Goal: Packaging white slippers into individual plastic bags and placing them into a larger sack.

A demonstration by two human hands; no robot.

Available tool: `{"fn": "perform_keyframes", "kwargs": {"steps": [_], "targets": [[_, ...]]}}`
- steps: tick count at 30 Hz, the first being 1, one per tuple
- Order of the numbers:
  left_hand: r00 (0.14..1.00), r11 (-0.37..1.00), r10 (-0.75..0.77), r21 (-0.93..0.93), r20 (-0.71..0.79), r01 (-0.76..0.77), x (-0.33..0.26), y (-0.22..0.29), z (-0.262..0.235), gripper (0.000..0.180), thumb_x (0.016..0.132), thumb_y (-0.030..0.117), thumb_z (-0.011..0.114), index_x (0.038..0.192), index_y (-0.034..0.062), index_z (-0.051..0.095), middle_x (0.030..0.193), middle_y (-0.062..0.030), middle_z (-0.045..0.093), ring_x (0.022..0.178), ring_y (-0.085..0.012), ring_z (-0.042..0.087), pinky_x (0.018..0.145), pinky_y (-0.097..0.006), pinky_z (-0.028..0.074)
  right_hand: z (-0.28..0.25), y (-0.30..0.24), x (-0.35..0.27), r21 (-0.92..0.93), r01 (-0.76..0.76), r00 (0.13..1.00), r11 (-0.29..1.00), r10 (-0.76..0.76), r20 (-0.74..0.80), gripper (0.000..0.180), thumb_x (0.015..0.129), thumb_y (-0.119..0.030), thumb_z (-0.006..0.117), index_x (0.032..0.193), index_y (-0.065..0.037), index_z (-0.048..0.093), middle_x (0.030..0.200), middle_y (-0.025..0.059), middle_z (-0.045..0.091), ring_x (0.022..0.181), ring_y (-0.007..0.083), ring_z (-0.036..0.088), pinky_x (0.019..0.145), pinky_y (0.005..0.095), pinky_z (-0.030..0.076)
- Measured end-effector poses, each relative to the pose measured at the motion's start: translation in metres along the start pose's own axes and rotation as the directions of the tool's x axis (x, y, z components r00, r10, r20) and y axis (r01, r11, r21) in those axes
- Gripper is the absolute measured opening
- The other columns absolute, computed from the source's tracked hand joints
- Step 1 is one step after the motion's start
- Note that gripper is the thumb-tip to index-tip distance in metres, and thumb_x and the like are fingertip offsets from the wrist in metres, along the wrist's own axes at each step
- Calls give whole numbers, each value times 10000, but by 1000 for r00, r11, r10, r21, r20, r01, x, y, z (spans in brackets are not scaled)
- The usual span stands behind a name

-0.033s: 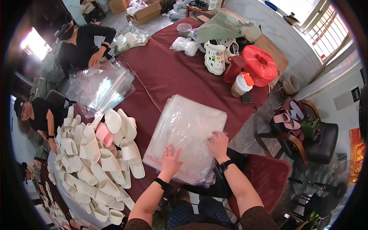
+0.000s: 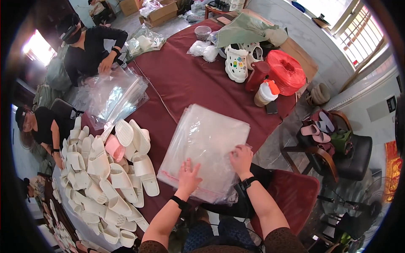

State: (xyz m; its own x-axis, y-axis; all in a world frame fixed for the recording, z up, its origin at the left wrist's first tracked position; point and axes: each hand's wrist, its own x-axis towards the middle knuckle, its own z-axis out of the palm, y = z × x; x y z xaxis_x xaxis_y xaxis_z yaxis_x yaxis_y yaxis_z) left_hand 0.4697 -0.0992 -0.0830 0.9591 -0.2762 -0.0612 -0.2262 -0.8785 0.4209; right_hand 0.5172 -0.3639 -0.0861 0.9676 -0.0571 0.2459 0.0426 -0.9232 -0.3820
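A stack of clear plastic bags lies on the dark red tablecloth in front of me. My left hand is open and rests on the near left part of the stack, fingers spread. At the right edge of the bags is my right hand, its fingers slightly bent and apart, touching the plastic. To the left of the stack, many white slippers are heaped, with a pink slipper among them.
A co-worker handles more clear bags at the far left; another person stands below. Back right hold white clogs, red twine, a red bottle and a lidded cup. A red chair stands right.
My right hand has shifted very slightly at the edge of the bags. My left hand and the stack stay where they were.
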Motion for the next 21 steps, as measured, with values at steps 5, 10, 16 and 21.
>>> {"fn": "perform_keyframes", "kwargs": {"steps": [5,10,16,21], "targets": [[998,998,-48,36,39,46,-4,16,-10,682,658,290,799,1280,190,538,1405,-245,380,1212,-459,424,975,-505,404,-8,-3,-18,120,-349,920,930,364,-145,517,729,-305,736,1150,-68,550,1089,158,542,1072,350,493,922,447,395],[963,973,-219,-111,-154,204,10,3,-5,697,713,291,778,1303,74,476,1270,-260,460,1113,-431,477,917,-490,428,-12,10,-33,382,-574,797,724,601,59,576,806,-272,701,1235,19,450,986,156,604,899,275,585,810,372,465],[868,846,-493,-266,-63,462,32,-8,-9,648,760,348,742,1236,2,470,1218,-265,494,1089,-412,501,896,-482,428,16,18,-43,598,-608,690,523,720,72,511,859,-197,656,1253,42,435,839,127,637,751,205,610,700,301,481],[785,714,-606,-344,132,609,35,-16,-9,539,752,313,747,1160,28,539,1096,-185,573,964,-381,559,857,-463,445,15,0,-49,616,-608,692,501,715,101,533,831,-233,700,1227,39,470,967,146,621,811,212,607,709,305,479]]}}
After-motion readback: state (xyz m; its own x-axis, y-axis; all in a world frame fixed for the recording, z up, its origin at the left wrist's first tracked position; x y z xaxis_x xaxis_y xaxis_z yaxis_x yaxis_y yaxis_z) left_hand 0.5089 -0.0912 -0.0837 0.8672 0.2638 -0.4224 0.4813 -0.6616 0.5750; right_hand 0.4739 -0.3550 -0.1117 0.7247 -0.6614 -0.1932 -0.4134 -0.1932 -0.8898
